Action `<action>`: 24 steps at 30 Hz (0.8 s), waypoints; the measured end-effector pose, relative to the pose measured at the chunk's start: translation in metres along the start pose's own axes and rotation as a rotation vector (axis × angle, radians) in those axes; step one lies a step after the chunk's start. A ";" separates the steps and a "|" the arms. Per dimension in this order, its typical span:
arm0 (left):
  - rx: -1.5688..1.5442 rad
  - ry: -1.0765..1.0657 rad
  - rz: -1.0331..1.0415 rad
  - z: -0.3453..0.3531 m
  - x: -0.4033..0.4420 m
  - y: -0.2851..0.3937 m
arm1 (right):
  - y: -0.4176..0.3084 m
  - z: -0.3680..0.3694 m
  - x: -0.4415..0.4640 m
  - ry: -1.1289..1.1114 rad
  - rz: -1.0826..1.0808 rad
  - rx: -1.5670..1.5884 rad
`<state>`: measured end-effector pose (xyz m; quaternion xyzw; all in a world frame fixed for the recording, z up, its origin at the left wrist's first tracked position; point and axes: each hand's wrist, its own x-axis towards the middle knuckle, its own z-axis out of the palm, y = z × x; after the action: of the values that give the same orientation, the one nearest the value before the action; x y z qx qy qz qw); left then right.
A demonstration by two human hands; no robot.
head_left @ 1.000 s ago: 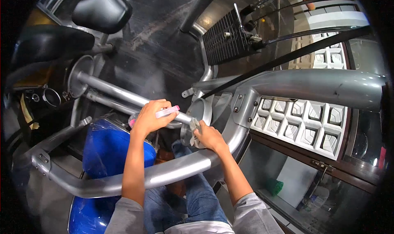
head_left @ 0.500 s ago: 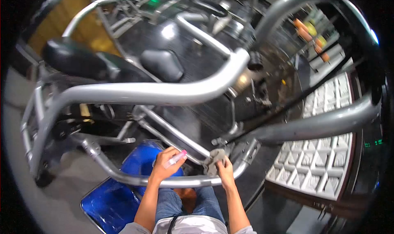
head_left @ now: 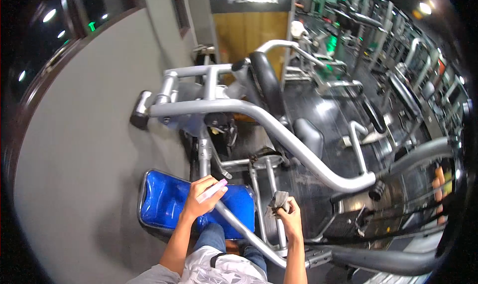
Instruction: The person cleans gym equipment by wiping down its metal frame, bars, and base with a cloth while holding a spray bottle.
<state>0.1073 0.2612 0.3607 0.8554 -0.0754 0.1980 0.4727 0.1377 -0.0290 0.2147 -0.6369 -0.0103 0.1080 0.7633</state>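
Note:
My left hand [head_left: 198, 196] is closed round a small clear bottle with a pink top [head_left: 212, 191], above the blue padded seat [head_left: 167, 198]. A crumpled grey cloth [head_left: 279, 202] is pinched in the fingers of my right hand [head_left: 292, 217], apart from the metal. Between and below my hands runs the silver tube frame [head_left: 241, 229] of a gym machine. Its long bent silver arm [head_left: 294, 147] crosses the view in front of both hands.
A grey wall [head_left: 94, 129] rises on the left. Beyond the bent arm are a black backrest pad [head_left: 267, 84], a black seat pad [head_left: 307, 137] and a tall machine panel [head_left: 251, 32]. More gym machines stand on the dark floor at the right.
My view has swung left, bringing the grey wall and the tall panel into sight; the white-celled rack at the right has mostly left view. Both hands still hold the bottle and the cloth.

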 end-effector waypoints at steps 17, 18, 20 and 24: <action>-0.198 0.611 -0.426 -0.210 0.016 -0.105 | -0.087 0.286 0.142 -0.519 -0.018 -0.078; -0.202 0.622 -0.425 -0.225 0.025 -0.118 | -0.094 0.306 0.155 -0.588 -0.094 -0.130; -0.103 0.611 -0.493 -0.253 0.045 -0.141 | -0.118 0.346 0.175 -0.629 -0.087 -0.254; -0.016 0.662 -0.515 -0.293 0.087 -0.182 | -0.133 0.413 0.219 -0.665 -0.346 -0.414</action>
<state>0.1660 0.6104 0.3942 0.7328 0.2951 0.3369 0.5123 0.3089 0.3884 0.3956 -0.6961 -0.3837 0.1736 0.5814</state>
